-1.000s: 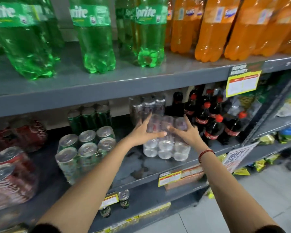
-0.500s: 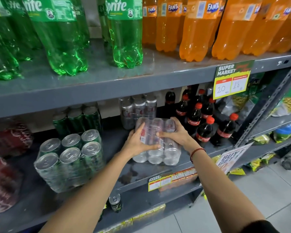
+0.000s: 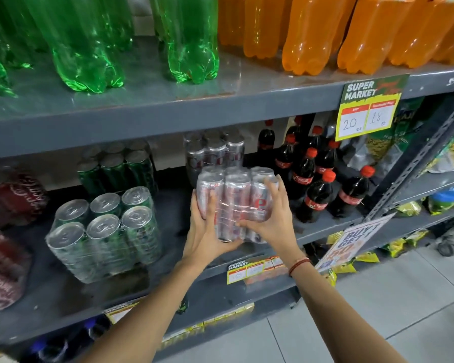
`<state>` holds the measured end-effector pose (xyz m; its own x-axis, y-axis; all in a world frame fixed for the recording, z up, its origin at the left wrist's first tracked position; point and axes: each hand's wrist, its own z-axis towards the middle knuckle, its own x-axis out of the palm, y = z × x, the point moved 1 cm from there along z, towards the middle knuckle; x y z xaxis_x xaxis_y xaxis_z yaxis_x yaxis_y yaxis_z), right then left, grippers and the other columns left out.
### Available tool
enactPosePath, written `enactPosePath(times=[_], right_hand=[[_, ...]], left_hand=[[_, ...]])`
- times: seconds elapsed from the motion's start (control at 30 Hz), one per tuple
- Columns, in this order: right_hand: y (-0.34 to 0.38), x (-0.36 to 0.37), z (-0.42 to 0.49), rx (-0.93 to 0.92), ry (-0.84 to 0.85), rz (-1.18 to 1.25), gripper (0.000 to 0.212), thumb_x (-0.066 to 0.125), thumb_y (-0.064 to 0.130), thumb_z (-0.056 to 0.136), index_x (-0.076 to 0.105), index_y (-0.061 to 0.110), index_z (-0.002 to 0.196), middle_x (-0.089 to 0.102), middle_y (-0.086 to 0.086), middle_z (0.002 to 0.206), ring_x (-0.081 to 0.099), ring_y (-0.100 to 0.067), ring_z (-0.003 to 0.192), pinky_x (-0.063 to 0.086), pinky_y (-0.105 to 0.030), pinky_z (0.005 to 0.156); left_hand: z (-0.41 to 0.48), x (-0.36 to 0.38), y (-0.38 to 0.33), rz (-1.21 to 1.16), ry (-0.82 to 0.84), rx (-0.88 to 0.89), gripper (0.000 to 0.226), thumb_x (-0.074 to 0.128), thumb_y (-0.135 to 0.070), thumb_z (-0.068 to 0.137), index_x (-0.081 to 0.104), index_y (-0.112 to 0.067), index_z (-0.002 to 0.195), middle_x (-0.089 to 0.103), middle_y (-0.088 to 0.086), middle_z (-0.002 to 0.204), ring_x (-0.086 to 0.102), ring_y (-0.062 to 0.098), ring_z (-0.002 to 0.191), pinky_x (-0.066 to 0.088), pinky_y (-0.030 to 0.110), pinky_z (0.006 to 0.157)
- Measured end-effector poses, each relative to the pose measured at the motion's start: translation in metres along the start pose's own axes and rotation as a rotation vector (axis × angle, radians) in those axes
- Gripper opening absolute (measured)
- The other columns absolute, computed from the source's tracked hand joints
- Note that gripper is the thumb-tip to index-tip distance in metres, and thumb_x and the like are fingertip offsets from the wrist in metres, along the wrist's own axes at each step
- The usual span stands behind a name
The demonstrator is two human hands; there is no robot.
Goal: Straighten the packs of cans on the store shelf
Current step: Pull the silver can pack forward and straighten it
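Observation:
A shrink-wrapped pack of silver cans [image 3: 233,195] stands nearly upright at the front of the middle shelf [image 3: 323,231]. My left hand [image 3: 205,231] grips its lower left side and cups its bottom. My right hand [image 3: 271,218] presses on its front right side. Behind it stands a second silver can pack [image 3: 215,150]. A green can pack [image 3: 105,231] leans tilted at the left, with another green can pack [image 3: 116,169] upright behind it. Red can packs [image 3: 3,260] lie at the far left.
Small cola bottles [image 3: 317,184] with red caps crowd right beside the held pack. Green bottles [image 3: 89,45] and orange bottles [image 3: 309,35] fill the upper shelf. A price tag [image 3: 367,111] hangs from that shelf's edge, and a promo sign [image 3: 351,239] juts out at lower right.
The silver pack went from lying on its side to standing nearly upright. My left hand slid under its bottom and my right hand moved to its front.

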<state>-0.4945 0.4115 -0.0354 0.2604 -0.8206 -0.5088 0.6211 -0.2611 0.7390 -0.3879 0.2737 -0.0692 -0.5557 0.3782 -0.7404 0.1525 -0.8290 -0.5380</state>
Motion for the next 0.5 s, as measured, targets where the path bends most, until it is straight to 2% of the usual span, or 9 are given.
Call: enactPosePath(times=[0.1,0.2,0.3,0.37,0.43,0.47,0.5], right_hand=[[-0.004,0.008,-0.013,-0.068,-0.053,-0.014,0.099,0.089,0.033,0.059,0.025,0.041,0.135,0.003,0.002,0.155,0.010,0.029,0.124,0.041,-0.030,0.093],[-0.011,0.014,-0.023,-0.081,-0.072,-0.077,0.093,0.087,0.031,0.064,0.027,0.038,0.134,0.002,-0.004,0.157,0.024,0.019,0.120,0.049,-0.035,0.086],[-0.014,0.013,-0.024,-0.090,-0.031,-0.100,0.090,0.084,0.033,0.068,0.026,0.037,0.137,0.000,-0.008,0.159,0.032,0.008,0.119,0.053,-0.038,0.083],[-0.013,0.007,-0.022,-0.113,-0.031,-0.114,0.092,0.082,0.039,0.068,0.027,0.032,0.141,0.003,-0.011,0.160,0.035,0.006,0.122,0.052,-0.030,0.082],[-0.008,-0.002,-0.014,-0.123,-0.054,-0.041,0.087,0.076,0.045,0.072,0.030,0.027,0.143,0.009,-0.013,0.159,0.022,0.024,0.126,0.038,-0.009,0.092],[-0.004,-0.009,-0.006,-0.108,-0.063,0.013,0.084,0.071,0.050,0.074,0.029,0.026,0.144,0.013,-0.012,0.159,0.017,0.026,0.128,0.030,-0.002,0.094],[0.000,-0.016,0.004,-0.077,-0.058,0.063,0.083,0.064,0.057,0.075,0.028,0.028,0.145,0.016,-0.010,0.159,0.016,0.020,0.134,0.022,0.001,0.099]], left_hand=[[-0.007,0.001,0.005,0.021,0.033,0.011,0.139,0.073,-0.068,0.057,-0.035,-0.033,0.138,-0.022,0.017,0.151,0.020,0.047,0.141,0.037,0.045,0.106],[-0.020,0.002,0.010,0.009,0.134,-0.005,0.136,0.071,-0.066,0.059,-0.043,-0.042,0.129,-0.036,0.007,0.148,0.030,0.045,0.138,0.040,0.042,0.104],[-0.029,-0.004,0.008,0.003,0.141,-0.037,0.120,0.055,-0.074,0.065,-0.039,-0.042,0.133,-0.033,0.014,0.151,0.046,0.040,0.129,0.049,0.041,0.093],[-0.033,-0.011,0.000,-0.054,0.084,-0.062,0.112,0.051,-0.074,0.070,-0.029,-0.038,0.141,-0.029,0.007,0.154,0.039,0.031,0.135,0.051,0.041,0.091],[-0.033,-0.020,-0.013,-0.173,-0.019,-0.101,0.103,0.049,-0.071,0.075,-0.018,-0.037,0.146,-0.025,-0.003,0.155,0.018,0.017,0.143,0.042,0.038,0.100],[-0.031,-0.025,-0.021,-0.243,-0.082,-0.130,0.097,0.049,-0.069,0.077,-0.013,-0.040,0.146,-0.024,-0.005,0.156,0.010,0.017,0.145,0.035,0.037,0.104],[-0.026,-0.030,-0.030,-0.308,-0.138,-0.172,0.091,0.050,-0.067,0.079,-0.008,-0.044,0.145,-0.023,-0.006,0.156,0.005,0.019,0.147,0.029,0.036,0.107]])
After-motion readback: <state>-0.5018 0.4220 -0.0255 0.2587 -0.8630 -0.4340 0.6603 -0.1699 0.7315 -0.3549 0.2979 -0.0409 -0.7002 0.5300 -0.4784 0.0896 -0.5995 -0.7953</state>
